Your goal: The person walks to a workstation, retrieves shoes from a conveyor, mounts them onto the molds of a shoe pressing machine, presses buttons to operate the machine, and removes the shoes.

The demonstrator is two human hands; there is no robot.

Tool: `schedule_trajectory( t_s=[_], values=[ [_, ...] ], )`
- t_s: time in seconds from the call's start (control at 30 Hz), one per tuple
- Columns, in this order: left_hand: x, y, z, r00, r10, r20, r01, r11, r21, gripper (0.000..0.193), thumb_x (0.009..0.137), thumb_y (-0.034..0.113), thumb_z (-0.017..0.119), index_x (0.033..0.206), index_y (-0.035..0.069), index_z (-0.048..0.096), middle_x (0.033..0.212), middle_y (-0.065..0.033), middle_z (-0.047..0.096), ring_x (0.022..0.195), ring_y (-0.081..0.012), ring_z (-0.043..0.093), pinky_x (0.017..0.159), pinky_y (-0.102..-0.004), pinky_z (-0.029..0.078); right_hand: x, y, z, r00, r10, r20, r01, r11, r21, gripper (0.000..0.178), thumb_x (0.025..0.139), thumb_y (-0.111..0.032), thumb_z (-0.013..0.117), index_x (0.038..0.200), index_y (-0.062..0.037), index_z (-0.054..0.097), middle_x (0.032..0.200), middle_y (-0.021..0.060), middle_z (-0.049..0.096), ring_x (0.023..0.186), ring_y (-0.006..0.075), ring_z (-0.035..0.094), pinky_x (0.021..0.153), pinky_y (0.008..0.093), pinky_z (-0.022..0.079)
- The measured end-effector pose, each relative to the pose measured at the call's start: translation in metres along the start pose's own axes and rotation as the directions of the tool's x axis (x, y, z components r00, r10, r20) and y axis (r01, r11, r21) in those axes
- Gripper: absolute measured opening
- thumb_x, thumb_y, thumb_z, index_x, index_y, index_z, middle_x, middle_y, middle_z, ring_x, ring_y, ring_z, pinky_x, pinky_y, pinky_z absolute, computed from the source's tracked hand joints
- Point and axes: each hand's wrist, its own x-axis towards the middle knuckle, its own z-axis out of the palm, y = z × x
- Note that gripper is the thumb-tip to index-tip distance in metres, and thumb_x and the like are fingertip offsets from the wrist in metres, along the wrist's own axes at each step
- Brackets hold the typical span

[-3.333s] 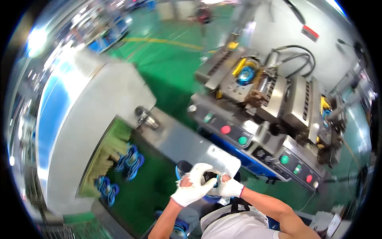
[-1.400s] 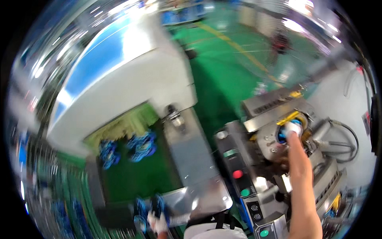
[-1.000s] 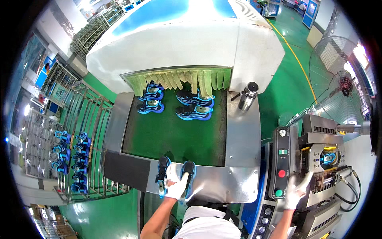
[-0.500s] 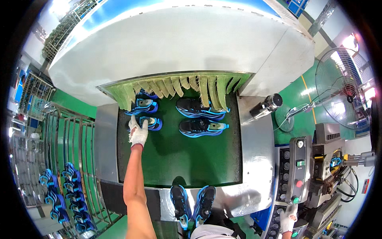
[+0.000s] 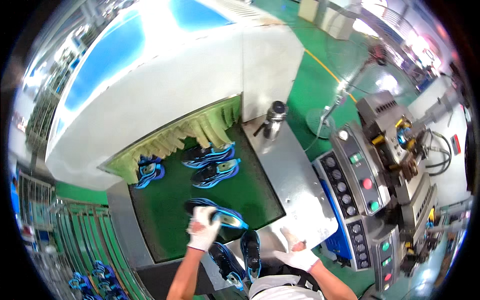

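My left hand [image 5: 204, 228], in a white glove, is closed on a black and blue sports shoe [image 5: 227, 216] over the near part of the green conveyor belt [image 5: 167, 220]. Its fingers grip the shoe's upper, and the toe is partly hidden. My right hand [image 5: 296, 251], also gloved, is empty with fingers spread above the metal ledge [image 5: 314, 212]. Just in front of me, a left shoe [image 5: 226, 262] and a right shoe [image 5: 251, 252] sit side by side at the ledge. Farther up the belt lie two similar shoes [image 5: 216, 173], and more [image 5: 149, 175] at the left by the curtain.
A strip curtain [image 5: 175, 137] hangs across the opening of a big white machine [image 5: 165, 85]. A steel flask [image 5: 274, 120] stands on the right ledge. Control panels [image 5: 357, 165] and a press are at right, a floor fan [image 5: 320, 122] behind. Shoe racks [image 5: 82, 225] stand at left.
My left hand has taken a shoe from the belt's left side and brought it toward me. My right hand has left the control panel for the ledge. The view has turned right.
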Motion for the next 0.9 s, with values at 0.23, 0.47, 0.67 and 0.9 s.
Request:
schedule_trajectory(
  t_s=[0.23, 0.47, 0.67, 0.9],
  values=[
    [-0.010, 0.271, 0.132, 0.698, 0.607, 0.379, -0.470, 0.788, -0.398, 0.035, 0.082, 0.018, 0.078, 0.113, 0.007, 0.069, 0.110, -0.0158, 0.065, 0.100, -0.0355, 0.065, 0.088, -0.0432, 0.054, -0.047, 0.086, -0.051, 0.847, 0.287, -0.448, -0.155, 0.938, 0.309, 0.060, 0.082, -0.024, 0.068, 0.134, 0.0004, 0.051, 0.120, 0.0256, 0.065, 0.108, 0.0432, 0.065, 0.092, 0.0469, 0.052],
    [-0.038, 0.499, 0.204, 0.566, 0.802, 0.191, -0.409, 0.474, -0.779, 0.070, 0.081, -0.008, 0.072, 0.145, 0.000, 0.043, 0.138, -0.0171, 0.046, 0.103, -0.0239, 0.066, 0.089, -0.0342, 0.057, -0.283, 0.169, -0.153, 0.632, 0.662, -0.403, 0.327, 0.244, 0.913, 0.076, 0.074, -0.040, 0.087, 0.132, 0.0014, 0.061, 0.115, 0.0123, 0.070, 0.101, 0.0211, 0.064, 0.090, 0.0346, 0.052],
    [-0.095, 0.590, 0.276, 0.698, 0.534, 0.477, 0.070, 0.612, -0.788, 0.045, 0.098, -0.001, 0.059, 0.141, -0.001, 0.045, 0.130, -0.0151, 0.055, 0.103, -0.0195, 0.064, 0.084, -0.0317, 0.060, -0.437, 0.189, -0.158, 0.402, 0.909, -0.108, 0.517, -0.128, 0.847, 0.022, 0.084, -0.016, 0.081, 0.074, -0.0075, 0.064, 0.061, -0.0061, 0.049, 0.046, 0.0033, 0.040, 0.042, 0.0249, 0.027],
    [-0.159, 0.655, 0.344, 0.538, 0.618, 0.573, 0.097, 0.630, -0.770, 0.047, 0.097, -0.002, 0.060, 0.140, -0.001, 0.044, 0.132, -0.0154, 0.055, 0.109, -0.0232, 0.066, 0.086, -0.0349, 0.061, -0.504, 0.229, -0.150, 0.130, 0.992, -0.005, 0.706, -0.089, 0.703, 0.016, 0.080, -0.008, 0.077, 0.073, -0.0039, 0.062, 0.069, -0.0014, 0.058, 0.046, 0.0049, 0.045, 0.038, 0.0232, 0.032]
  ],
)
